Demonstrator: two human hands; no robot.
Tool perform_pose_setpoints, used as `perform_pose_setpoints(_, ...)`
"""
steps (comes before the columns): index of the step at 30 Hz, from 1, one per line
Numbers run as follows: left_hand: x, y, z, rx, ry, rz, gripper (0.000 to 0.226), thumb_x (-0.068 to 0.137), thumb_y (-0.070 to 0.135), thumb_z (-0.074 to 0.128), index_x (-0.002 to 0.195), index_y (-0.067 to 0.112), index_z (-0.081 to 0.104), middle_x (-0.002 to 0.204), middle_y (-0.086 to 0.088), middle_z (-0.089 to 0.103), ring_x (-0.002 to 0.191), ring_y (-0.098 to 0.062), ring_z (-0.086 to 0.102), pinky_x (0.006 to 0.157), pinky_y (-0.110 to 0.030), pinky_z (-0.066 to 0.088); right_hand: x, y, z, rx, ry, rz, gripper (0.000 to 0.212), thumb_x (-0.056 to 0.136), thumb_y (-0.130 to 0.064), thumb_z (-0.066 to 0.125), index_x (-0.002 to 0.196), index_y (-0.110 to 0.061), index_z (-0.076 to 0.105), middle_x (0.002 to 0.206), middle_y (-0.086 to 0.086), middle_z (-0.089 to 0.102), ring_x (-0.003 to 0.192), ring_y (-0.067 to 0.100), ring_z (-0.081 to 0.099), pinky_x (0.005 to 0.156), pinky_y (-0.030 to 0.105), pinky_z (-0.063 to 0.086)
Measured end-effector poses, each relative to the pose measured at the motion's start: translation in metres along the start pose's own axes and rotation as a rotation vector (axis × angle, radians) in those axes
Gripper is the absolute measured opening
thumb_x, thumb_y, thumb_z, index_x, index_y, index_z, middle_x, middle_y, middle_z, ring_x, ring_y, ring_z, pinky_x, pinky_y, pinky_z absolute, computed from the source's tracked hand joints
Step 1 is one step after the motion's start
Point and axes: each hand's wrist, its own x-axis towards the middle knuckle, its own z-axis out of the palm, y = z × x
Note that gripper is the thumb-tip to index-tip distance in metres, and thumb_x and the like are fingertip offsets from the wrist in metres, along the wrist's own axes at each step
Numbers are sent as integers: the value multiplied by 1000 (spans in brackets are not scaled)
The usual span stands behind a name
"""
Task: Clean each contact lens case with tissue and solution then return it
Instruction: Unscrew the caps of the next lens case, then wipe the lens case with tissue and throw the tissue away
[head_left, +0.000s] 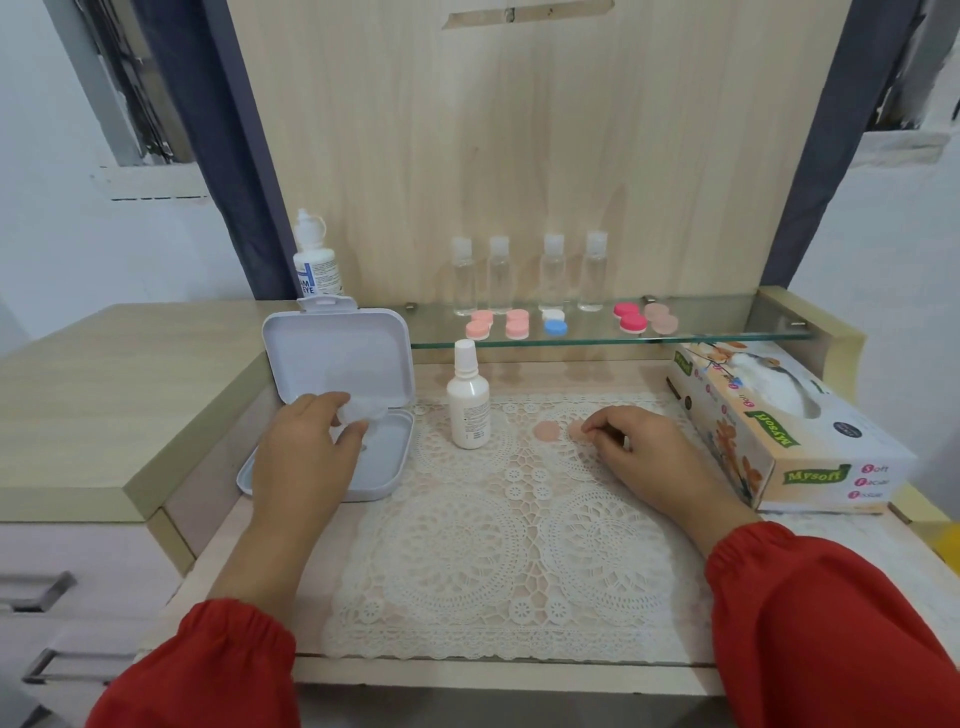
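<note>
A pale peach contact lens case (558, 430) lies on the lace mat (498, 535). My right hand (639, 447) pinches its right end with curled fingers. My left hand (306, 447) holds a crumpled white tissue (358, 410) over the open white plastic box (337, 395) at the left. A small white solution bottle (469, 397) stands upright between my hands. On the glass shelf (727, 332) behind sit several more lens cases: pink pairs (496, 325), a white and blue one (555, 322), a red one (628, 317) and a beige one (661, 318).
A tissue box (779, 431) lies at the right of the mat with tissue poking out. Several clear small bottles (530, 273) stand at the shelf's back. A larger solution bottle (314, 260) stands behind the white box. A raised cabinet top (104, 395) borders the left.
</note>
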Motion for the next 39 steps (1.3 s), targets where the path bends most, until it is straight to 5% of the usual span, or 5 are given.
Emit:
perform_pose_setpoints(4, -12, 47, -2, -211, 33, 30, 26, 84, 17, 70, 109, 9, 65, 89, 5, 59, 79, -14, 51, 73, -27, 39, 1, 0, -1, 25, 10, 13, 14, 93, -17, 57, 95, -26, 68, 88, -25, 59, 80, -10, 52, 71, 11, 38)
perform_pose_setpoints(19, -29, 116, 79, -364, -521, 9, 36, 82, 33, 71, 115, 19, 68, 101, 7, 55, 109, -17, 50, 97, -34, 43, 1, 5, -2, 26, 68, 42, 16, 93, -19, 55, 96, -29, 68, 83, -22, 57, 77, -6, 53, 67, 16, 39)
perform_pose_setpoints(28, -31, 108, 79, -366, -567, 34, 34, 79, 30, 75, 108, 13, 70, 106, 2, 58, 110, -18, 48, 97, -30, 40, -4, -1, -4, -6, 129, -10, 17, 94, -17, 55, 101, -23, 69, 92, -15, 63, 84, 3, 56, 75, 24, 47)
perform_pose_setpoints(33, -34, 108, 76, -405, -523, 25, 41, 88, 36, 65, 124, 16, 63, 107, 5, 56, 111, -15, 48, 99, -31, 40, 2, -11, -16, -233, 382, -282, 11, 86, -4, 65, 95, -8, 70, 86, 4, 68, 75, 22, 64, 65, 32, 53)
perform_pose_setpoints(39, -34, 108, 76, -407, -521, 35, 36, 92, 34, 60, 125, 19, 62, 106, 6, 57, 111, -12, 48, 100, -28, 39, 17, -5, -69, -244, 545, 138, 22, 90, -3, 52, 103, -2, 69, 103, 17, 62, 94, 33, 56, 79, 38, 45)
